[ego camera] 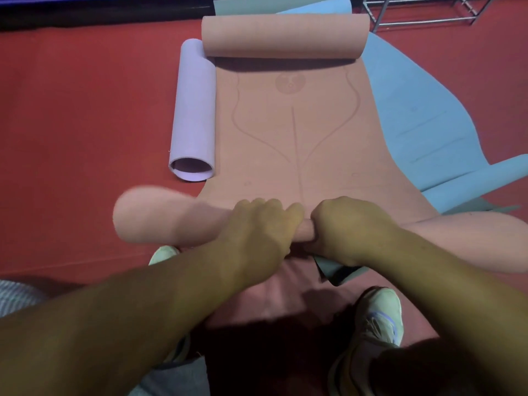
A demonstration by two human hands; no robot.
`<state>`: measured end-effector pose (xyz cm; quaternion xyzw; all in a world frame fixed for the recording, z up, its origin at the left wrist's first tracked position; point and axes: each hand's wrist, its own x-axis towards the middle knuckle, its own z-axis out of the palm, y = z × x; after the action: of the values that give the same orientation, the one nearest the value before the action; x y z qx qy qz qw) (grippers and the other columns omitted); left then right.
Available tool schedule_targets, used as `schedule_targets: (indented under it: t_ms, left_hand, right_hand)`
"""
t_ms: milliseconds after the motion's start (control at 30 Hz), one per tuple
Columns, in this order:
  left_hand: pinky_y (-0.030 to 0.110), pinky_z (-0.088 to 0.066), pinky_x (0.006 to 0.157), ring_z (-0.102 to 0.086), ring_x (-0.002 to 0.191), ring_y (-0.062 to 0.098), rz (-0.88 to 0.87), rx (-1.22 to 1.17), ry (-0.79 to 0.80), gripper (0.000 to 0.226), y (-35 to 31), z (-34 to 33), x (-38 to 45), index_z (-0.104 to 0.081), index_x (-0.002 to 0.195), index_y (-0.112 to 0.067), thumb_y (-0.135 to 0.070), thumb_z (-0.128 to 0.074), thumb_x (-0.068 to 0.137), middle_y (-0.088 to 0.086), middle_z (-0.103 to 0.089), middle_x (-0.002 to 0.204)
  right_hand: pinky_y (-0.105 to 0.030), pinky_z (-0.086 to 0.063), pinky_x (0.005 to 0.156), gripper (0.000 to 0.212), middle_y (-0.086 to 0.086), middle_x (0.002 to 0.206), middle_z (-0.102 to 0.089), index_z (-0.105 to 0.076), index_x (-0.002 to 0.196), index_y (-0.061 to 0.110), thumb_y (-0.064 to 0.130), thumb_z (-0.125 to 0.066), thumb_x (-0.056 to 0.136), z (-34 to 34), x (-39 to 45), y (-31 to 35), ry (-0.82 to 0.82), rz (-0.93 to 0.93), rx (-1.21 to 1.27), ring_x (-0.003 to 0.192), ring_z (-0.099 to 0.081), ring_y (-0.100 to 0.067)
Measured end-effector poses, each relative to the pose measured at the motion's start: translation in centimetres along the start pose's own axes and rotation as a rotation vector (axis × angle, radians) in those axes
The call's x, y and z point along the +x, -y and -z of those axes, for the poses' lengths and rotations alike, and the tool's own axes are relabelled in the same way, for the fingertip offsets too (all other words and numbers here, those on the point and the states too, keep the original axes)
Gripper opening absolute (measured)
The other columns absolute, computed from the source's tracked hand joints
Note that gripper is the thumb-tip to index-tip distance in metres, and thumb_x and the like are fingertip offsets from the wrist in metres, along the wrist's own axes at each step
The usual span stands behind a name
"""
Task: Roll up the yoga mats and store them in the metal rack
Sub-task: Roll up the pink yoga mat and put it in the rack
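Both hands work the near end of the long salmon-pink yoga mat (pixel 291 144), which lies flat on the red carpeted floor (pixel 71 110). The left hand (pixel 257 227) and right hand (pixel 345 227) curl side by side round the tight roll just begun there, at its middle. The mat's far end curls up on its own. Beside its left edge lies a lilac mat (pixel 194 110), already rolled into a tube. A light blue mat (pixel 414 110) spreads unrolled under the right edge. The metal rack (pixel 423 10), at the floor's far right corner, appears to hold nothing (only partly in view). By my judgement, most work remains.
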<state>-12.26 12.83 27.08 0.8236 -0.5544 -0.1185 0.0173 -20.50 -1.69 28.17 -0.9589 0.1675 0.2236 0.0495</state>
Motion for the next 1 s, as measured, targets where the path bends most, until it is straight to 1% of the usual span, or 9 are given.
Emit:
schedule_targets:
  t_ms: [167, 267, 367, 467, 567, 633, 733, 833, 1000]
  left_hand:
    - [0.035, -0.044, 0.078, -0.055, 0.09, 0.019, 0.094, -0.26, 0.322, 0.021, 1.6, -0.6, 1.2, -0.043, 0.095, -0.03, -0.037, -0.063, 0.093, -0.01, -0.053, 0.092]
    - [0.038, -0.05, 0.088, -0.061, 0.096, 0.022, 0.048, -0.438, 0.456, 0.018, 2.1, -0.4, 1.7, -0.054, 0.1, -0.026, -0.03, -0.069, 0.09, -0.003, -0.064, 0.102]
    - [0.041, -0.048, 0.09, -0.059, 0.102, 0.025, 0.029, -0.339, 0.424, 0.034, 1.8, -0.3, 1.6, -0.049, 0.114, -0.024, -0.038, -0.069, 0.09, -0.001, -0.06, 0.109]
    - [0.042, -0.044, 0.082, -0.054, 0.103, 0.026, 0.033, -0.106, 0.248, 0.055, 1.4, -1.0, 0.9, -0.037, 0.124, -0.03, -0.048, -0.071, 0.084, -0.001, -0.052, 0.115]
    - [0.037, -0.036, 0.071, -0.057, 0.098, 0.028, 0.094, -0.051, 0.142, 0.047, 1.5, -1.4, 0.8, -0.036, 0.105, -0.027, -0.05, -0.071, 0.084, 0.0, -0.06, 0.107]
    - [0.035, -0.037, 0.071, -0.059, 0.097, 0.026, 0.11, -0.107, 0.215, 0.036, 2.0, -1.4, 0.9, -0.038, 0.096, -0.03, -0.047, -0.069, 0.089, -0.002, -0.063, 0.105]
    - [0.035, -0.048, 0.077, -0.062, 0.094, 0.023, 0.048, -0.318, 0.415, 0.022, 2.8, -0.7, 1.5, -0.052, 0.098, -0.031, -0.034, -0.071, 0.088, -0.002, -0.067, 0.103]
    - [0.032, -0.047, 0.076, -0.062, 0.091, 0.021, 0.016, -0.384, 0.555, 0.029, 2.9, -0.3, 1.7, -0.05, 0.097, -0.033, -0.031, -0.076, 0.084, -0.005, -0.062, 0.095]
    - [0.038, -0.037, 0.073, -0.056, 0.095, 0.027, 0.078, -0.005, 0.085, 0.053, 1.1, -1.6, 0.6, -0.041, 0.111, -0.029, -0.048, -0.077, 0.077, -0.001, -0.054, 0.103]
  right_hand:
    - [-0.034, -0.037, 0.065, 0.036, 0.004, 0.08, -0.056, -0.042, 0.081, 0.027, 0.055, -0.064, 0.079, -1.4, -0.7, 0.5, -0.249, 0.184, -0.065, 0.083, -0.061, -0.028]
    - [-0.033, -0.033, 0.065, 0.035, 0.006, 0.078, -0.055, -0.045, 0.086, 0.028, 0.058, -0.063, 0.083, -1.1, -1.0, 0.7, -0.186, 0.184, -0.066, 0.078, -0.057, -0.024]
    - [-0.03, -0.035, 0.058, 0.034, 0.005, 0.063, -0.042, -0.049, 0.078, 0.025, 0.055, -0.06, 0.089, -1.4, -0.4, 0.7, -0.089, 0.108, -0.047, 0.063, -0.054, -0.021]
    - [-0.031, -0.042, 0.063, 0.032, 0.002, 0.077, -0.057, -0.057, 0.089, 0.028, 0.059, -0.064, 0.083, -1.1, 0.0, 0.3, -0.046, 0.098, 0.025, 0.079, -0.063, -0.027]
    - [-0.031, -0.042, 0.063, 0.038, 0.003, 0.078, -0.055, -0.049, 0.082, 0.027, 0.061, -0.066, 0.08, -0.9, 0.2, -0.1, -0.053, 0.098, 0.007, 0.073, -0.055, -0.027]
    - [-0.032, -0.039, 0.063, 0.039, 0.003, 0.084, -0.059, -0.048, 0.086, 0.028, 0.061, -0.067, 0.079, -1.1, 0.1, 0.2, -0.112, 0.13, -0.04, 0.077, -0.057, -0.026]
    - [-0.035, -0.034, 0.07, 0.041, 0.005, 0.095, -0.062, -0.044, 0.096, 0.032, 0.062, -0.066, 0.08, -1.2, -0.6, 0.5, -0.187, 0.202, -0.103, 0.095, -0.061, -0.025]
    - [-0.032, -0.038, 0.068, 0.032, 0.007, 0.073, -0.054, -0.044, 0.09, 0.031, 0.058, -0.061, 0.087, -1.3, -1.2, 0.5, -0.075, 0.182, -0.008, 0.095, -0.066, -0.024]
    - [-0.031, -0.04, 0.065, 0.037, 0.001, 0.088, -0.063, -0.054, 0.089, 0.029, 0.061, -0.069, 0.079, -1.5, -0.3, -0.8, -0.015, 0.128, 0.092, 0.091, -0.065, -0.028]
